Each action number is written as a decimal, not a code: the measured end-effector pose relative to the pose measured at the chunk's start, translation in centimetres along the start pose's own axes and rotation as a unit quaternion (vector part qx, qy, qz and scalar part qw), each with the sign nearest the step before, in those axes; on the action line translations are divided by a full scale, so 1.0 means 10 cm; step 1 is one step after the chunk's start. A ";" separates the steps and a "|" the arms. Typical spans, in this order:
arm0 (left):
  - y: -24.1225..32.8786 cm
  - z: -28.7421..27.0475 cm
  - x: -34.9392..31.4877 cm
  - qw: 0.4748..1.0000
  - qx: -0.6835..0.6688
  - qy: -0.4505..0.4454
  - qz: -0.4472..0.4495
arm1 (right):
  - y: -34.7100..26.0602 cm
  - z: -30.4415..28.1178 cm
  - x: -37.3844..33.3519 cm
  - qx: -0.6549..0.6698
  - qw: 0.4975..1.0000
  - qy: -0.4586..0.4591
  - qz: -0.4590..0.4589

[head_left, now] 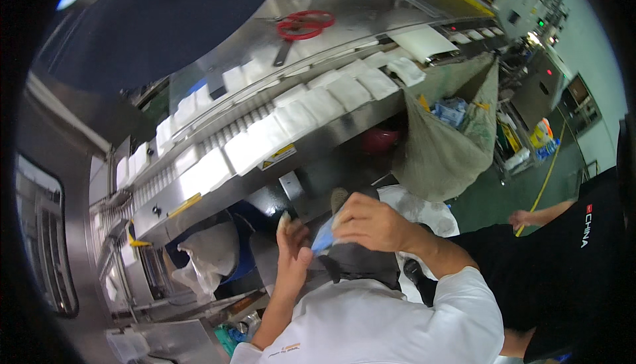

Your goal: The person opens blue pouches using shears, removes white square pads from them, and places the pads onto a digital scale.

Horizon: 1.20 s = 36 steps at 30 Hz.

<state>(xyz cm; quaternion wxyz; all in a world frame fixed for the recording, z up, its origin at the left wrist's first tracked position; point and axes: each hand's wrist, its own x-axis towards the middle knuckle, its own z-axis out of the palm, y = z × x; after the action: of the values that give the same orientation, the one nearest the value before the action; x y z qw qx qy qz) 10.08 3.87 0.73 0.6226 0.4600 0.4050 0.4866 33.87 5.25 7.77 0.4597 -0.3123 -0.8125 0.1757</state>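
In front of my body, my right hand (pixel 368 221) pinches a light blue piece (pixel 323 237) that looks like thin film or a small wrapper. Motion blurs it, so its exact kind does not show. My left hand (pixel 292 253) is just left of the blue piece, its thumb and fingers apart and nothing visible in its grasp. Both hands are below the near edge of a metal conveyor (pixel 149 221). Folded white pads (pixel 295 119) lie in a row along that edge, out of reach of my fingers.
Red-handled scissors (pixel 305 26) lie on the metal machine top. A greyish cloth bag (pixel 444 145) hangs at the conveyor's right end with blue packets (pixel 450 111) inside. At the right stands a person in a black shirt (pixel 550 245). A blue bin (pixel 246 241) with clear plastic is below left.
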 end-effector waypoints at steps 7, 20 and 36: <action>0.23 -0.11 0.06 0.992 0.101 0.012 0.071 | 0.17 0.28 0.50 0.190 0.960 -0.088 0.186; 0.18 -0.54 -0.09 0.996 0.077 0.030 0.039 | 0.36 0.36 1.25 0.172 0.892 -0.359 0.213; 0.08 -0.89 -0.28 0.999 -0.016 0.012 -0.046 | -0.34 0.42 0.78 -0.107 0.959 -0.213 -0.154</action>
<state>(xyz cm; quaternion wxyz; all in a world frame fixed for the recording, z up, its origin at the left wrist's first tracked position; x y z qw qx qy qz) 0.83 2.81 -0.56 0.6473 0.4247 0.4249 0.4691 26.13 7.95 12.52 0.2612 -0.1866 -0.9439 0.0771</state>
